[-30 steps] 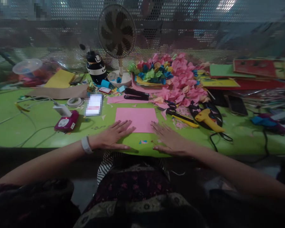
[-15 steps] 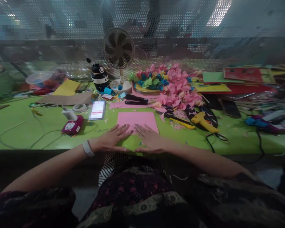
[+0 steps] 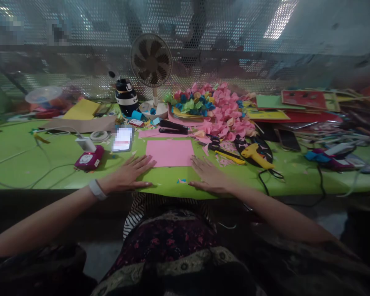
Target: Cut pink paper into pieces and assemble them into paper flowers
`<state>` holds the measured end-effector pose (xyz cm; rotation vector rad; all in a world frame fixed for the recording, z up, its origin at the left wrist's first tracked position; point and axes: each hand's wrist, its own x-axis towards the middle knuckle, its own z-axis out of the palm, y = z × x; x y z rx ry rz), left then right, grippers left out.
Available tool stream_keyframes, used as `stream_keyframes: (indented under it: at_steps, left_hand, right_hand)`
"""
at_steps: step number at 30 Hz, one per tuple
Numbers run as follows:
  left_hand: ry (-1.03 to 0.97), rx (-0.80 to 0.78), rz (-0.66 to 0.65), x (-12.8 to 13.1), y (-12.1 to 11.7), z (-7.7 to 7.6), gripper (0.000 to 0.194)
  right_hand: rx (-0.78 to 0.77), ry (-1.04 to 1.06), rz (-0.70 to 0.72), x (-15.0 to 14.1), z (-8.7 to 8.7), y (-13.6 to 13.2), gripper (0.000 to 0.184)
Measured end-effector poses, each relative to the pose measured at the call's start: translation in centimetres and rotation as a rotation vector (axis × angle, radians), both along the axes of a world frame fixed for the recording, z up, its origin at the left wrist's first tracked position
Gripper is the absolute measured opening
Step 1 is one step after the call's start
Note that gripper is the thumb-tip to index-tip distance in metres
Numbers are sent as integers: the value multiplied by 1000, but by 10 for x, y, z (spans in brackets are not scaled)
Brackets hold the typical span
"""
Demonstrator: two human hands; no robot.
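Green surface [image 3: 58, 174] runs the full width of the view, cluttered along its far side. Heap of pink paper petals [image 3: 231, 109] at back, right of centre; desk fan [image 3: 151, 60] stands to its left. Pink sheet [image 3: 169, 152] lies flat near the front edge, centred before the person, long side across. Left grip [image 3: 128, 174]: wide, fingers extended and slightly spread, thumb well apart; fingertips overlap the sheet's near left corner, nothing grasped. Right grip [image 3: 208, 176]: likewise wide, fingers straight, thumb apart; fingertips at the near right corner, nothing grasped. Palm pressure on the surface: cannot tell. Yellow glue gun [image 3: 258, 155] lies right of the sheet, beyond the yellow-handled cutter [image 3: 230, 157]. Black stapler [image 3: 173, 127] just behind the sheet, on a pink strip [image 3: 144, 134]. Smallest noted: paper scraps [image 3: 181, 181] between the two thumbs.
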<state>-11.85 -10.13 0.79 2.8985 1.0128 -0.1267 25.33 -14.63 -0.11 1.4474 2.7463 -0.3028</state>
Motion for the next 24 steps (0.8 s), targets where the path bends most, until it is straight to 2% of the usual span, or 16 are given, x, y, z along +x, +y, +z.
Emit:
stream_keyframes:
  at_steps: [3,8,10,12,14,16,17,19,20,22,24]
  left_hand:
    - [5,22,43,-5,7,0,87]
    - [-10,-29,95,-10,13,1,89]
    - [-59,-72,137,-7,16,6,84]
    - [-177,-84,196,-1,21,17,76]
    - [-350,-78,312,11,28,30,65]
    - [-441,-212,408,28,35,40,53]
    - [-454,-345,417,38,38,44,49]
    - [-463,-649,422,58,45,45,45]
    - [-461,-749,429,68,48,43,44]
    - [-480,-872,468,83,53,36,44]
    - [-481,-941,508,93,58,27,45]
  right_hand:
    - [30,17,-8,-5,-5,8,107]
    - [45,24,-16,8,-11,2,104]
    - [3,2,-33,12,0,1,104]
    - [-29,6,-46,11,19,6,98]
    - [-15,72,-56,3,42,18,81]
    - [-15,160,-119,-12,61,36,61]
    - [-74,197,-152,-21,68,45,55]
    - [-326,277,-220,-41,73,64,44]
    - [-451,291,-237,-50,71,72,40]
    - [-635,260,-273,-63,64,85,36]
    - [-721,246,-307,-69,55,93,34]
